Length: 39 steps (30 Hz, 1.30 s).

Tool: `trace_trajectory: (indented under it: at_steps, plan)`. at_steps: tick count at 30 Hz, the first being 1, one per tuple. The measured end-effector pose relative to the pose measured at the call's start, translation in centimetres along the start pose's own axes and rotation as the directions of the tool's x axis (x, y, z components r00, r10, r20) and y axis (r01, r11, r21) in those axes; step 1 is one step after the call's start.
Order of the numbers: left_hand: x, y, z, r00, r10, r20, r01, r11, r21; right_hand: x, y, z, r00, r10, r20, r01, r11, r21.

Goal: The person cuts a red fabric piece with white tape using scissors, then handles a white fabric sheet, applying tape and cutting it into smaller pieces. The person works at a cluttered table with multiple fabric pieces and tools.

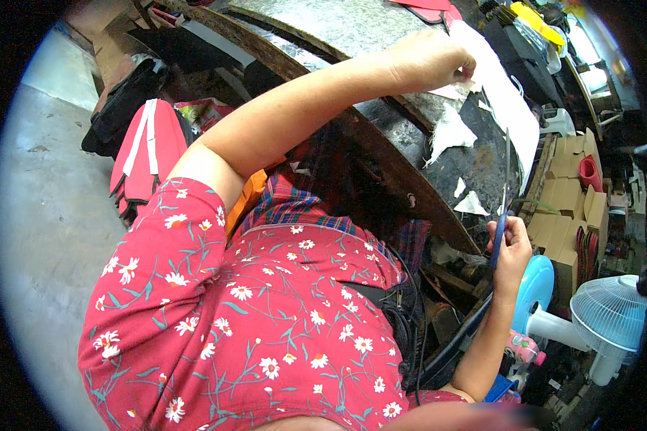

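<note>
My left hand (pixel 438 61) is reached out over the worktable (pixel 323 27), its fingers curled together in a pinch. Whatever they grip, if anything, is hidden; pale scraps lie just under the fingertips. In my right hand (pixel 513 255), at the table's near right corner, is a pair of scissors (pixel 498 243) with blue handles, the blades pointing up and away from me. Between the two hands lies a torn white fabric scrap (pixel 451 135) with frayed edges. A smaller white scrap (pixel 471 204) sits close to the scissors. Along the table's right side stretches a long white sheet (pixel 507 93).
Red flat pieces (pixel 433 7) lie at the table's far end. On the left stands a stack of red and white shaped pieces (pixel 145 144). Cardboard boxes (pixel 562 183) and a fan (pixel 607 312) are at the right, beside a round blue stool (pixel 535 287).
</note>
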State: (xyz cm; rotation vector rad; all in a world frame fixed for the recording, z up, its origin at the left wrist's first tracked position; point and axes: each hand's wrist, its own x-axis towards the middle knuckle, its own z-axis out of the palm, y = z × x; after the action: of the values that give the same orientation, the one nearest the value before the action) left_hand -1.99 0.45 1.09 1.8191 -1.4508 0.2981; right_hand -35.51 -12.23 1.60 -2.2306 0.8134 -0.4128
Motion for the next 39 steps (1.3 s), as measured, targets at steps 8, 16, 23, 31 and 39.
trace_trajectory:
  at_steps: [8,16,23,31,39]
  plan:
    - [-0.8,0.1,1.1,0.928,0.349,0.133,-0.37,0.805,0.464,-0.9,0.0,-0.3,1.0,0.015,-0.015,-0.016,1.0,-0.022]
    - [-3.1,-0.8,1.1,0.94,0.33,0.085,-0.331,0.821,0.465,-2.4,-1.1,-0.6,0.985,0.107,0.133,-0.125,0.983,0.136]
    - [-3.3,0.9,-0.5,0.824,0.484,-0.295,-0.329,0.832,0.447,-3.3,-3.8,-1.4,0.978,0.151,0.146,-0.123,0.975,-0.185]
    - [-6.9,5.8,0.7,0.979,0.201,0.04,-0.205,0.945,0.255,-0.9,-6.7,0.0,0.995,-0.08,0.067,0.099,0.527,-0.844]
    - [-7.3,5.1,1.2,0.969,0.246,0.005,-0.241,0.944,0.224,0.6,-4.5,0.2,0.996,-0.028,0.082,0.075,0.755,-0.652]
